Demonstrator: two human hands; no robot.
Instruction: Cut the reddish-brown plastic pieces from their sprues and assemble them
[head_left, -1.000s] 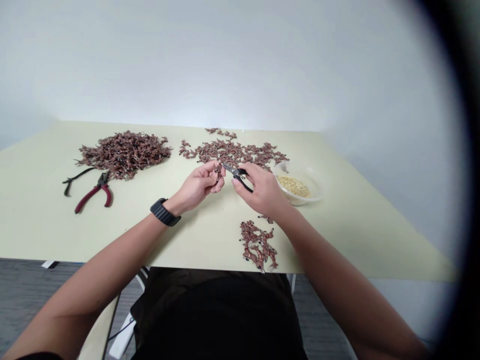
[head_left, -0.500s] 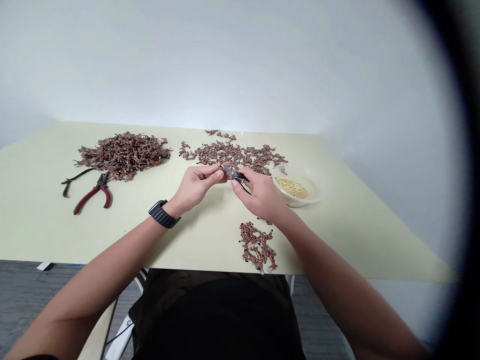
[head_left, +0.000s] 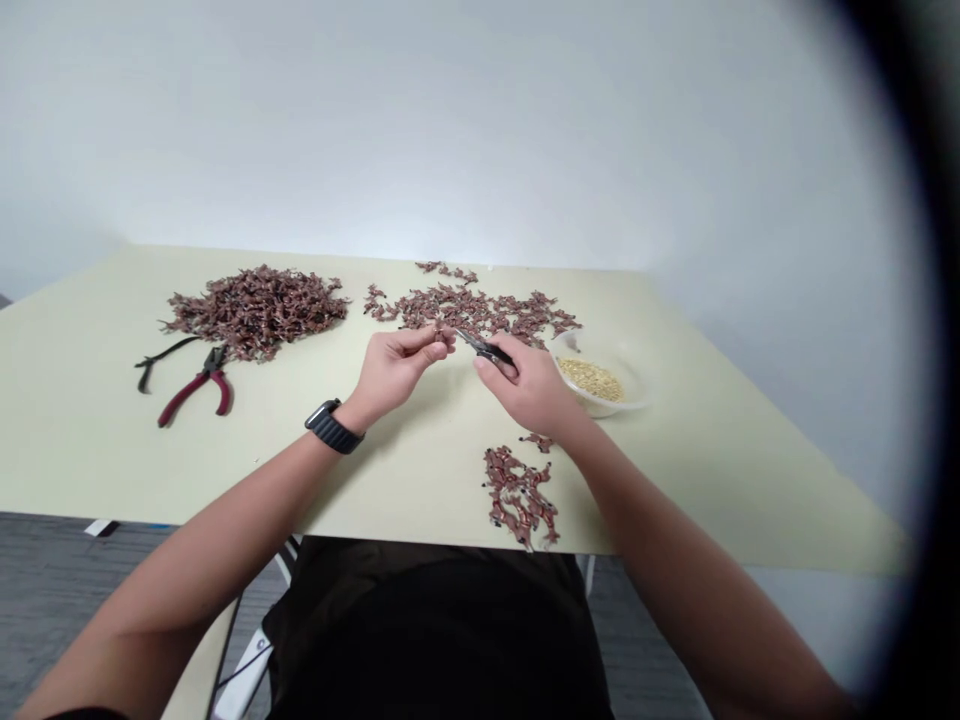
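Note:
Between thumb and fingertips, my left hand (head_left: 397,368) pinches a small brown figurine (head_left: 441,331), mostly covered by the fingers. My right hand (head_left: 531,385) is wrapped round black-handled pliers (head_left: 484,348), whose metal tips point left, close to the figurine. Whether the tips touch it I cannot tell. Just behind the hands lies a spread of similar brown figurines (head_left: 480,308). To the right of my right hand stands a clear plastic bowl (head_left: 637,385) holding small gold-coloured pieces (head_left: 592,379).
A large heap of brown figurines (head_left: 259,308) lies at the back left. Red-handled pliers (head_left: 196,390) and a thin black tool (head_left: 165,355) rest in front of it. A small group of figurines (head_left: 520,497) lies near the front edge of the pale table (head_left: 712,480).
My right hand and the pliers have shifted slightly right, widening the gap to my left hand. The left hand still pinches the figurine. The whole view has moved a little.

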